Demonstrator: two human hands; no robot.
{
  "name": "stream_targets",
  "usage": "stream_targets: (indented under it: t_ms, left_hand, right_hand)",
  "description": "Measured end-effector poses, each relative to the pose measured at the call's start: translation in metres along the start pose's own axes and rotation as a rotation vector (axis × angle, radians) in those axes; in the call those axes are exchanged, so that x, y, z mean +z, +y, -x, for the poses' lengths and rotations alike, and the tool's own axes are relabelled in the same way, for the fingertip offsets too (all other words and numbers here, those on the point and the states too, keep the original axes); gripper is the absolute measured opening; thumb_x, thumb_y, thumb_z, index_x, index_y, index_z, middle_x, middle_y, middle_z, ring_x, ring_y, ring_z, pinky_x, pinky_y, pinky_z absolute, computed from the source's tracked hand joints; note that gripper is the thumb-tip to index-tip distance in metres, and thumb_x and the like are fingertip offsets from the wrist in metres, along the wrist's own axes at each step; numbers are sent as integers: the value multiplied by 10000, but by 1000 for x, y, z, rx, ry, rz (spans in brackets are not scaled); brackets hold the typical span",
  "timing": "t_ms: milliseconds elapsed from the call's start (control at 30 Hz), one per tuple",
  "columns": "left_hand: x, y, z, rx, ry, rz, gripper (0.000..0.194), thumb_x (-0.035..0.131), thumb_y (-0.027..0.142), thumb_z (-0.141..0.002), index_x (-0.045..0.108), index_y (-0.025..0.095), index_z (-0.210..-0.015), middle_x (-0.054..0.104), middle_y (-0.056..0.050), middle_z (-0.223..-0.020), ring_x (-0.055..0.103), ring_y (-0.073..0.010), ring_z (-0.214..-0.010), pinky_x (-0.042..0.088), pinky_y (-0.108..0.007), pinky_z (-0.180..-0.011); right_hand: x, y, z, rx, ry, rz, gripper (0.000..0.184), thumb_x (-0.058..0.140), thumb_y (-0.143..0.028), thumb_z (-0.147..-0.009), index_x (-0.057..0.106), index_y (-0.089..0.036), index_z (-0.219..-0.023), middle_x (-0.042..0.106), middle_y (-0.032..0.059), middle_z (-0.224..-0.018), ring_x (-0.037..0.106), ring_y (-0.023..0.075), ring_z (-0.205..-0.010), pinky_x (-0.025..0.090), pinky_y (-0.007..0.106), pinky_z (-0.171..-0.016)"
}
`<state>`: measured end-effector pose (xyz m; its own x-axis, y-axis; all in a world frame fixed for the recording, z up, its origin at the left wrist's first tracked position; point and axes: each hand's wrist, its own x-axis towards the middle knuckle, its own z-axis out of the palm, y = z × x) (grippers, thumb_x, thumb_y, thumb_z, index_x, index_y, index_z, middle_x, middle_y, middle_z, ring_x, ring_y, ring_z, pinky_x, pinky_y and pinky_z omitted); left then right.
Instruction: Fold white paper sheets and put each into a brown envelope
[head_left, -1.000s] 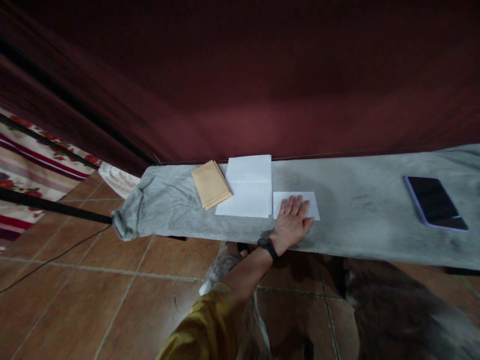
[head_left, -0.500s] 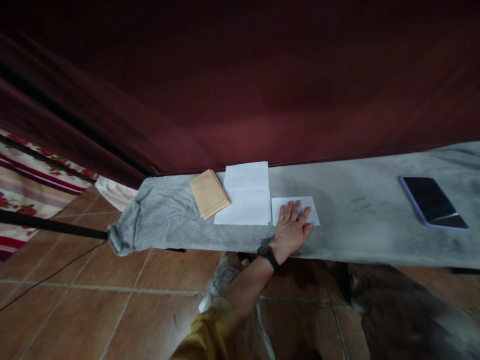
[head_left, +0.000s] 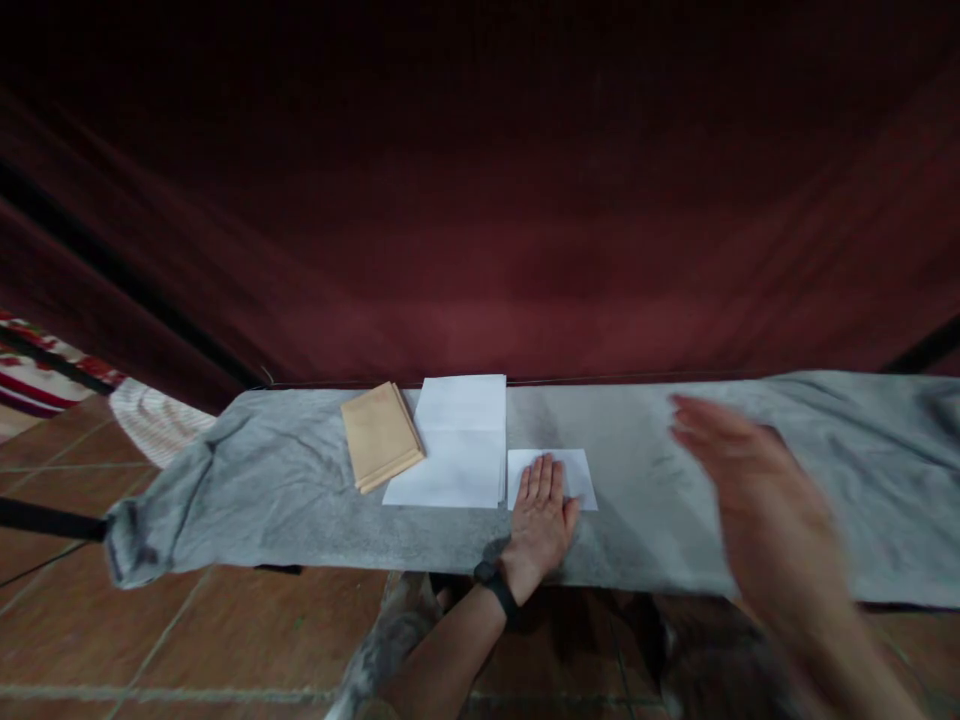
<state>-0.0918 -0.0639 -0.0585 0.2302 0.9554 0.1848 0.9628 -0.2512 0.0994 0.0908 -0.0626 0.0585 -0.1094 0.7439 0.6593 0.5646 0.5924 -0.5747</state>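
My left hand (head_left: 541, 525) lies flat on a small folded sheet of white paper (head_left: 581, 478), its fingers stretched out over it. My right hand (head_left: 769, 500) is raised over the right part of the bench, blurred by motion, with its fingers stretched out and nothing visible in them. Beside the small sheet, to its left, is a stack of larger white paper (head_left: 461, 455) with a crease across it. Several brown envelopes (head_left: 381, 435) are piled at the stack's left side, overlapping its edge.
A grey cloth (head_left: 300, 490) covers the long narrow bench. Behind it hangs a dark red curtain (head_left: 480, 260). My right hand covers nearly all of the phone on the cloth. Black metal bars (head_left: 52, 518) stand at the left, above a tiled floor (head_left: 225, 640).
My right hand has come into view from the lower right, over the phone. My left hand stays on the small sheet, its fingers now closer together. The view has shifted right and up.
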Motion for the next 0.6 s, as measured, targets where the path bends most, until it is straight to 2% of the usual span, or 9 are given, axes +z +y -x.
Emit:
stream_targets:
  t_ms: [67,167,233,300,400,600]
  left_hand:
    - [7,1,-2,-54,12,-7,617,351,416,-1038,330,72,-1551,285,-176,-1640,241,-280,-1533,287,-477,-1240]
    - [16,-1,-4,-69,24,-16,593,354,333,-1020,310,98,-1563,275,-157,-1647,246,-287,-1529,302,-509,-1228]
    - [19,-4,-3,-60,24,-27,609,357,286,-1000,273,111,-1578,263,-142,-1654,233,-287,-1532,295,-519,-1229]
    - [21,-7,-1,-57,15,-43,633,361,244,-981,245,104,-1587,264,-144,-1654,218,-277,-1536,285,-505,-1236]
    - [16,-8,2,-89,12,-63,649,355,194,-960,235,90,-1589,288,-156,-1644,213,-254,-1539,281,-481,-1244]
    - [-1,-3,5,-110,35,-56,578,313,229,-995,328,65,-1549,346,-171,-1616,276,-259,-1519,316,-485,-1226]
  right_hand:
    - [21,11,-2,118,-38,-65,547,401,-553,-1021,656,-155,-1296,686,88,-1307,671,206,-1147,562,359,-986]
    - [69,31,11,306,-214,-134,551,312,-528,-1045,618,-219,-1384,665,100,-1361,616,223,-1273,499,430,-1093]
    - [95,43,25,299,-378,-66,596,267,-536,-1048,522,-211,-1476,550,110,-1493,499,244,-1397,399,488,-1181]
    - [110,53,38,192,-530,63,634,247,-538,-1051,445,-169,-1527,449,123,-1567,387,249,-1474,325,502,-1223]
    - [116,62,52,33,-599,284,641,231,-510,-1059,418,-128,-1538,386,138,-1598,333,252,-1501,269,491,-1245]
    - [108,77,65,-81,-458,519,585,273,-426,-1060,467,-98,-1504,406,155,-1586,384,278,-1473,299,477,-1220]
